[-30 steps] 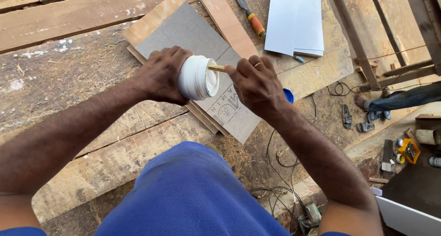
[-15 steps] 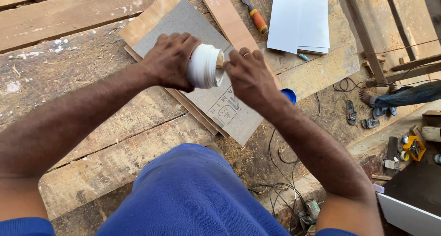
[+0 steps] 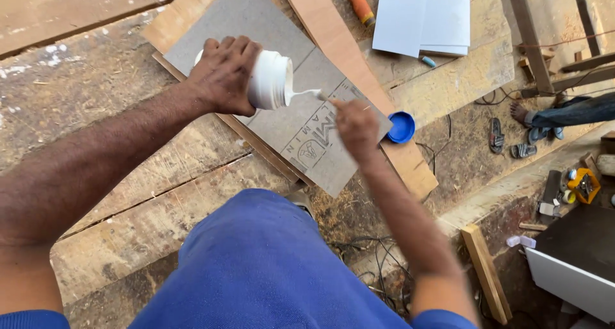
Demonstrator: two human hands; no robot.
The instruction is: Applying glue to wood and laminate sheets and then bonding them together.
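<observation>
From the head camera I saw my left hand (image 3: 225, 74) wrapped around a white plastic jar (image 3: 269, 80), tipped on its side with the mouth facing right, above a grey laminate sheet (image 3: 256, 28). My right hand (image 3: 356, 125) was pinched on a thin stick (image 3: 320, 96); a smooth string of white glue (image 3: 300, 94) ran from the jar's mouth to the stick's tip. The right hand was blurred, so I could not tell the finger grip more closely.

The grey sheet was flat and matt, rectangular, with a pale printed logo and lettering near its lower right corner. It lay on a plywood board (image 3: 186, 12) with a light, smooth edge, on a rough, scarred plank table (image 3: 90, 92) dusted with sawdust. A round blue lid (image 3: 401, 126) lay just beside the sheet's right corner. Farther up lay glossy white panels (image 3: 419, 15), stacked, and an orange-handled tool (image 3: 359, 2). A pair of sandals (image 3: 496, 137) lay on the floor at the right, and a blue garment (image 3: 256, 265) filled the bottom of the view.
</observation>
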